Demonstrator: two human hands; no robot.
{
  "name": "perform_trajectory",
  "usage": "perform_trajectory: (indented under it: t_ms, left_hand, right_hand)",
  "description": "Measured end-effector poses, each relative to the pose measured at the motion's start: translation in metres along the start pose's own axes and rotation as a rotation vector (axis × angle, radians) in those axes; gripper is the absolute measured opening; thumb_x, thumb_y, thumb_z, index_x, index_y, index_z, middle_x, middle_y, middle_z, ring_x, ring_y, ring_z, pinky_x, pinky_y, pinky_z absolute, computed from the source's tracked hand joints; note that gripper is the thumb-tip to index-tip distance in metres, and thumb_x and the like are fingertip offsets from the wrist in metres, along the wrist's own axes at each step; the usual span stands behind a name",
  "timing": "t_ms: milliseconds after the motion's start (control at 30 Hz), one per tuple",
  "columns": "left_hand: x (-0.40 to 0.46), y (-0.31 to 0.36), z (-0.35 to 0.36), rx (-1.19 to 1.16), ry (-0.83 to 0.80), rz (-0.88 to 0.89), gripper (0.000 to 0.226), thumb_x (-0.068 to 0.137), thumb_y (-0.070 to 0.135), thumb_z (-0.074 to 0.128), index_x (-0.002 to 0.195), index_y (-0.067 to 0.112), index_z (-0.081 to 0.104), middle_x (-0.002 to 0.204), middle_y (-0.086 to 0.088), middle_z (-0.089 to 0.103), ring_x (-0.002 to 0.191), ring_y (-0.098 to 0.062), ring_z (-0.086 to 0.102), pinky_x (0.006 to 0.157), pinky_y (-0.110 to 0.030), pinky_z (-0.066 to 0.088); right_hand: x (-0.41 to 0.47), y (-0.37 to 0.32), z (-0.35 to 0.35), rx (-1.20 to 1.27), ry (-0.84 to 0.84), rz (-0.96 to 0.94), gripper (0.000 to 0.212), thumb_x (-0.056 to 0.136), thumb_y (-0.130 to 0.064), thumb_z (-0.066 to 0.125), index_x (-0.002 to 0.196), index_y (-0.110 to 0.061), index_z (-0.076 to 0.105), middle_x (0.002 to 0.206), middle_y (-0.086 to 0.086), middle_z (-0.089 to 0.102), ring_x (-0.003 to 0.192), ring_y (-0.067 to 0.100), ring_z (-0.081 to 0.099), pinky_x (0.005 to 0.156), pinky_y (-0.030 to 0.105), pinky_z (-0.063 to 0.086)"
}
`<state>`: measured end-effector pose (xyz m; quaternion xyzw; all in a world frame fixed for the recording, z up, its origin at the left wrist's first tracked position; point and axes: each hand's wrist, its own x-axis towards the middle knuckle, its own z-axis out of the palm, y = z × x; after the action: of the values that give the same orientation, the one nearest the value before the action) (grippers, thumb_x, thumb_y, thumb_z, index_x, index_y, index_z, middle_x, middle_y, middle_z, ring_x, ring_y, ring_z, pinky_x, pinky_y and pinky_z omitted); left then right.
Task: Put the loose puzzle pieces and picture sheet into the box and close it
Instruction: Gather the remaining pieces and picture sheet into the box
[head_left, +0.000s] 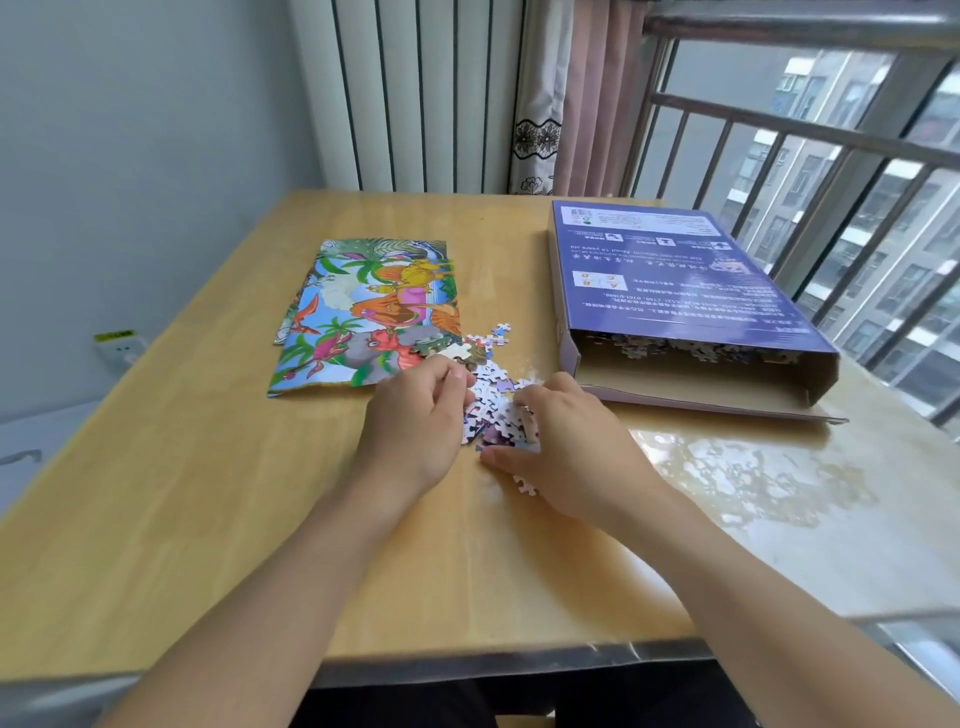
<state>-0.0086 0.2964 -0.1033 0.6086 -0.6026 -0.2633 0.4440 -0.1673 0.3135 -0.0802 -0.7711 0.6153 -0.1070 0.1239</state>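
Head view: the heap of puzzle pieces (493, 400), left of the box (685, 306), is gathered between both hands, the left hand (415, 415) curled round some pieces and the right hand (566, 447) cupped on them. If the heap is lifted loosely, pieces could be dropped before the box opening is reached.

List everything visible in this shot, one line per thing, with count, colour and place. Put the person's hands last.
table: one, light wood, fills the foreground.
box: one, purple, right side of table, near end open, some pieces inside.
loose puzzle pieces: a pile, mostly white and purple, table centre between the hands; one stray piece nearer the person.
picture sheets: two, it seems, overlapping, colourful dinosaur print, left of the pile.
radiator: one, white, behind table.
curtain: one, pink and white.
window railing: dark metal, right.
wall socket: one, white, left wall.
left hand: curled at pile's left edge.
right hand: cupping pile's right side.
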Motion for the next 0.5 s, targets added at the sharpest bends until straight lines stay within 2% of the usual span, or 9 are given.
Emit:
perform_trajectory:
  t_ms: [133, 233, 367, 500]
  left_hand:
    - [-0.001, 0.008, -0.001, -0.184, -0.043, -0.1, 0.026, 0.103, 0.023, 0.046, 0.088, 0.021, 0.068, 0.084, -0.002, 0.072, 0.078, -0.016, 0.069, 0.059, -0.034, 0.058]
    - [-0.001, 0.012, 0.0, -0.268, -0.01, -0.124, 0.026, 0.103, 0.019, 0.046, 0.087, 0.016, 0.067, 0.086, -0.007, 0.07, 0.074, -0.017, 0.066, 0.053, -0.028, 0.054]
    - [0.005, 0.013, -0.002, -0.483, 0.011, -0.264, 0.025, 0.102, 0.017, 0.049, 0.085, 0.011, 0.066, 0.085, -0.011, 0.067, 0.076, -0.02, 0.061, 0.055, -0.026, 0.052]
    - [0.012, 0.012, -0.008, -0.746, 0.041, -0.454, 0.021, 0.101, 0.024, 0.053, 0.098, 0.006, 0.065, 0.097, -0.014, 0.068, 0.086, -0.021, 0.066, 0.071, -0.03, 0.059]
  right_hand:
    - [0.007, -0.001, -0.009, -0.038, -0.015, -0.037, 0.043, 0.087, -0.055, 0.067, 0.109, -0.019, 0.061, 0.105, 0.001, 0.052, 0.093, 0.027, 0.06, 0.078, 0.038, 0.051]
    - [0.013, -0.002, -0.012, -0.057, 0.016, -0.065, 0.034, 0.087, -0.047, 0.067, 0.097, -0.015, 0.06, 0.096, 0.002, 0.055, 0.087, 0.028, 0.057, 0.073, 0.038, 0.05]
    - [0.025, 0.001, -0.015, -0.051, 0.032, -0.077, 0.026, 0.078, -0.036, 0.071, 0.088, -0.015, 0.061, 0.085, 0.003, 0.06, 0.08, 0.03, 0.058, 0.065, 0.037, 0.049]
    - [0.038, -0.001, -0.028, 0.081, 0.045, -0.094, 0.012, 0.078, -0.016, 0.072, 0.083, -0.007, 0.067, 0.076, 0.005, 0.064, 0.074, 0.027, 0.064, 0.056, 0.033, 0.045]
